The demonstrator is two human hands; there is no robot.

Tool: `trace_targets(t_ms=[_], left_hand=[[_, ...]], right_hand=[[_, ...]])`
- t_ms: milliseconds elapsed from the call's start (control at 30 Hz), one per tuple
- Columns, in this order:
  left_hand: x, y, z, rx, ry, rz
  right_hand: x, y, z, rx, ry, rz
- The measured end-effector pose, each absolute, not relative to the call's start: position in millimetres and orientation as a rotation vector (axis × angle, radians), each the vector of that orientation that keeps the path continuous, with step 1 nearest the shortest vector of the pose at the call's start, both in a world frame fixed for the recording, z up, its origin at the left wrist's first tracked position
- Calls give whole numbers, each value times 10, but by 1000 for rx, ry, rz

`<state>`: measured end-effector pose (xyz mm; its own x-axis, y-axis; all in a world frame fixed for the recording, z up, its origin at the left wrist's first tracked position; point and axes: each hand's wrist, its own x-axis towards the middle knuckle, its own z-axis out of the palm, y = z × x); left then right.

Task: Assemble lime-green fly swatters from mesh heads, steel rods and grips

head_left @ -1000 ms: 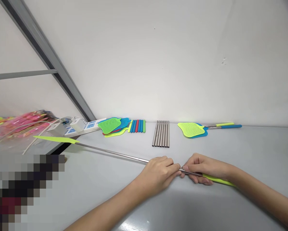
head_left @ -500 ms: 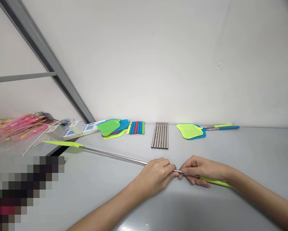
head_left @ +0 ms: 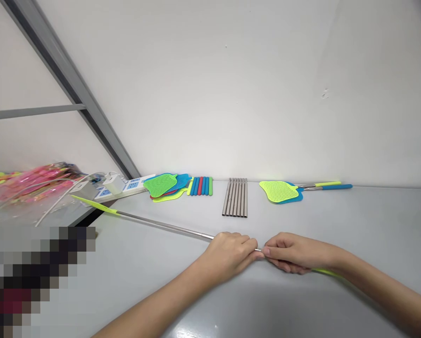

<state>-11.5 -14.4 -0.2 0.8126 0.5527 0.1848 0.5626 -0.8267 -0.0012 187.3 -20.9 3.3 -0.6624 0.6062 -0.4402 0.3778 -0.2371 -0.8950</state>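
Note:
A fly swatter with an extended metal rod (head_left: pixel 168 226) slants across the front of the table, its yellow-green head (head_left: pixel 97 205) seen edge-on at the left. My left hand (head_left: pixel 231 253) is wrapped round the rod. Close to its right, my right hand (head_left: pixel 290 253) pinches the rod, thumb and fingers closed. A little bare metal shows between the two hands. The yellow-green grip (head_left: pixel 328 272) passes beneath my right hand and wrist, mostly hidden.
Behind lie stacked swatter heads (head_left: pixel 161 185), coloured grips (head_left: pixel 200 186), metal rods (head_left: pixel 235 198) and swatters with rods and grips (head_left: pixel 279 192). A power strip (head_left: pixel 134 187) and plastic-wrapped items (head_left: pixel 37 183) are at the left, on the grey table (head_left: pixel 372 225).
The swatter head at the left has tilted, its tip higher. My right hand has turned slightly and closed further over the rod, covering more of the rod and grip.

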Motion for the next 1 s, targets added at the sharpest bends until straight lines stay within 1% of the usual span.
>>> trace_targets(t_ms=[200,667,800,1000], left_hand=[[-109,-135,2,-2938,-912,-281],[-110,-112,10,-2953,-931,-300],[-110,-109,20,-2970,-932,-308],[-140,-105,27,-2973,-944,-254]], right_hand=[[1874,-212,21,-1200,-1928,1941],[1882,-214,37,-1165,-1872,2015],[1877,-218,54,-1177,-1895,1983],[1889,-213,75,-1172,-1927,1995]])
